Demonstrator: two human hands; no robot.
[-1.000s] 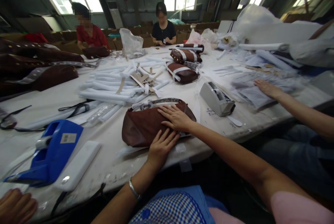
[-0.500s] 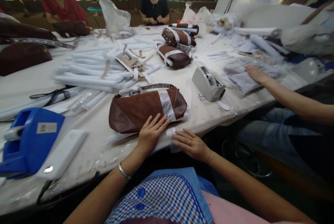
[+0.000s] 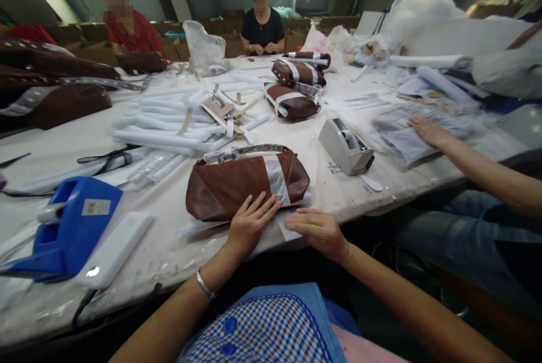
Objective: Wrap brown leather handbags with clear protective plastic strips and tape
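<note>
A brown handbag point(image 3: 226, 185) lies near the front edge of the table, a wide band of whitish translucent wrap point(image 3: 276, 178) around its right part. The handle, covered in clear plastic, rests along its far side. My left hand point(image 3: 249, 222) lies flat on the bag's near edge, fingers stretched out, fingertips touching the lower end of the band. Just right of it, at the table edge, my right hand point(image 3: 317, 231) has its fingers together on a small piece of clear tape point(image 3: 289, 228); its thumb is mostly hidden.
A grey tape dispenser point(image 3: 345, 145) stands right of the bag, a blue one point(image 3: 78, 227) at left beside a white flat device point(image 3: 116, 250). Beyond lie white rolls point(image 3: 156, 131) and wrapped bags point(image 3: 290, 100). A co-worker's hand point(image 3: 429, 130) rests on plastic packets at right. Two people work opposite.
My right hand has left the bag top, uncovering the wrap band, and moved down to the tape at the table edge. Its fingers have drawn together. My left hand stays at the bag's near edge.
</note>
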